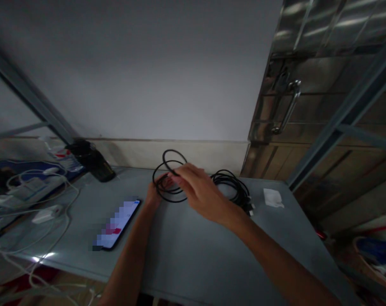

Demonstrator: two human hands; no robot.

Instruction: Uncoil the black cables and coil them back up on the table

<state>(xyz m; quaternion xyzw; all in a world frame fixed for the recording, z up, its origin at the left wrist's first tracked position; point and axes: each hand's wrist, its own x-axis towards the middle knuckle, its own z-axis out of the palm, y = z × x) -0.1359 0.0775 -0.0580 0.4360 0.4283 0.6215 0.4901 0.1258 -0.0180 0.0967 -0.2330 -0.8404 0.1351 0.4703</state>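
A phone [124,224] lay nearest, presumably off-left for room. Above the table [193,263], the right hand [201,192] pinched a black cable [174,201]; the left hand [157,189], fingers curled, held its loops, seemingly steadying them. Behind the right wrist lay a bundled coil [240,192].

Lived-in room, perhaps a dorm or home
Metal posts [342,114] flank a desk [193,259] holding a phone [124,221], bottle [95,162] and charger [47,213], by a plain wall [148,76] and a metal door [323,80].

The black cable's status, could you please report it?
Right hand pinching black cable. Left hand at its loops, grip unclear. Black coil beside right hand. Phone lies apart.
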